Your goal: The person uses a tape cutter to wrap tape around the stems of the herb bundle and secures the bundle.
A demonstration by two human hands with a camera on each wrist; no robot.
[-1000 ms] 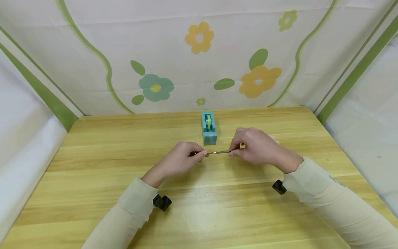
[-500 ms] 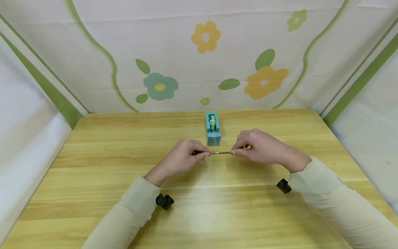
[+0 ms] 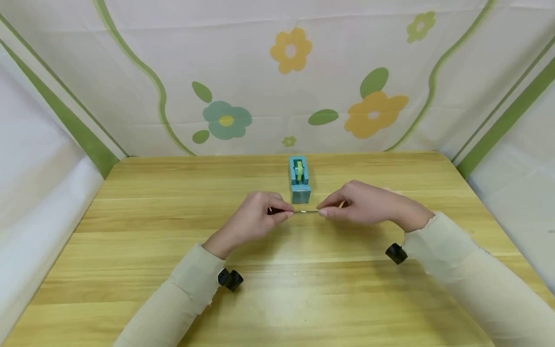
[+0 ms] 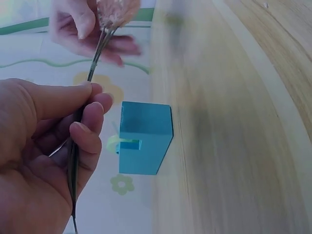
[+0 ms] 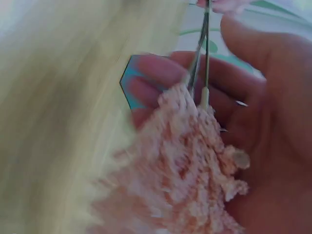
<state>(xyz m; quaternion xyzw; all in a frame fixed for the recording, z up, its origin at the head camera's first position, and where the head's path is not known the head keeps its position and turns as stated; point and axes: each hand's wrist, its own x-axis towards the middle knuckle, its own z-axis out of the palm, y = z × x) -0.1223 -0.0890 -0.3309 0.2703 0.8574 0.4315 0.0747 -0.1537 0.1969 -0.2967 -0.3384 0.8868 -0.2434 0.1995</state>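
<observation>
My left hand (image 3: 253,217) pinches a bundle of thin dark stems (image 3: 307,211) between thumb and fingers. The stem ends run back across its palm in the left wrist view. A fluffy pink flower head (image 5: 170,161) tops the bundle, lying over the right palm in the right wrist view. My right hand (image 3: 368,203) is at the flower end, thumb apart from its loosely bent fingers, with the stems passing between. From the head view the right hand hides nearly all the pink. Just beyond the stems stands a blue tape dispenser (image 3: 300,194).
A wooden table (image 3: 195,289) lies under both hands. The dispenser carries a yellow-green tape roll (image 3: 299,171). Behind the table's far edge hangs a white flower-print cloth (image 3: 260,86), with white cloth at both sides too.
The right thumb and fingers have loosened from the stems they pinched. The left hand keeps its pinch. The whole head view has shifted slightly, moving the scene to the right.
</observation>
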